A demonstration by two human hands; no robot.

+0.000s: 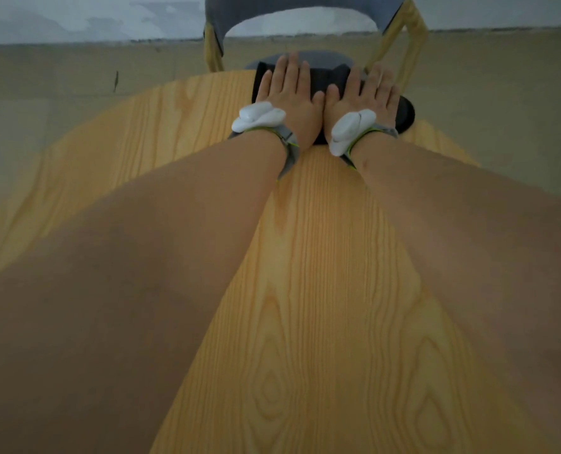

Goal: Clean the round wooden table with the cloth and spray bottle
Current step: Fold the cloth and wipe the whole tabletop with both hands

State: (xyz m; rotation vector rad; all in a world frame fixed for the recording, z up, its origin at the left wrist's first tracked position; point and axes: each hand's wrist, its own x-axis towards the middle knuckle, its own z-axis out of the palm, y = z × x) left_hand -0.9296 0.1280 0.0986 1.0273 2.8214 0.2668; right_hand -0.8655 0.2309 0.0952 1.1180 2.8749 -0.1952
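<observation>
A dark cloth (329,80) lies at the far edge of the round wooden table (321,290). My left hand (289,93) and my right hand (362,96) rest flat on it side by side, palms down, fingers stretched toward the far rim. Both arms reach straight out across the tabletop. Each wrist carries a white device on a grey strap. The cloth sticks out to the right of my right hand. No spray bottle is in view.
A chair (308,31) with a grey seat and back and light wooden legs stands just beyond the table's far edge. Pale tiled floor (59,93) surrounds the table, with a wall at the top.
</observation>
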